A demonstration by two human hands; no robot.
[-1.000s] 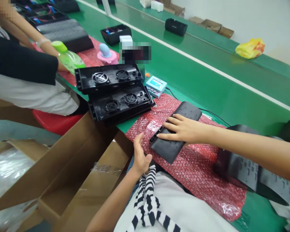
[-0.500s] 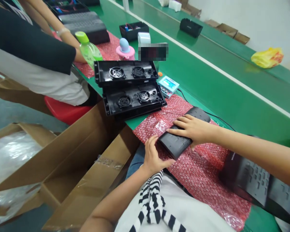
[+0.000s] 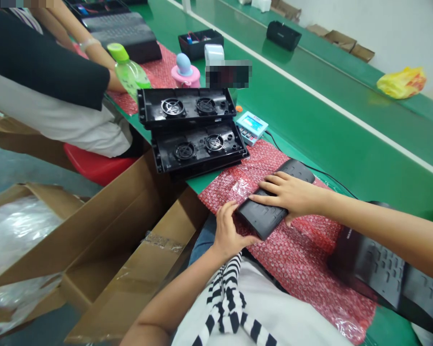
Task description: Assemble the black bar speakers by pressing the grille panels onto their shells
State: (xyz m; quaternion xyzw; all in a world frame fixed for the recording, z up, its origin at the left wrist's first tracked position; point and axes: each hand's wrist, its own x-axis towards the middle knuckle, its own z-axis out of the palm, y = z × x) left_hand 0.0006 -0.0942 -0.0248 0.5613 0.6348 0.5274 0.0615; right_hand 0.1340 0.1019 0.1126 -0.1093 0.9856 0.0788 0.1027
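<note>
A black plastic casing (image 3: 262, 219) with small slots lies slantwise on a red bubble-wrap sheet (image 3: 303, 262). My right hand (image 3: 286, 193) lies across its top, fingers over the far edge and thumb at the near side, holding it down. At the casing's near left end is my left hand (image 3: 228, 234), its fingers and thumb spread around the end's two corners and gripping it. The underside of the casing is hidden. Beyond the hands, a small light-blue device with a screen (image 3: 252, 124) has a black cable running right, behind the casing.
Black housings with round fan grilles (image 3: 197, 146) are stacked at the table's left edge. Black slotted units (image 3: 378, 271) stand at right. An open cardboard box (image 3: 137, 278) is below left. A green-capped bottle (image 3: 132, 77) and a co-worker's arm (image 3: 97, 50) are farther left.
The view has shifted very slightly. Both hands keep their places on the casing, and nothing else has visibly moved.
</note>
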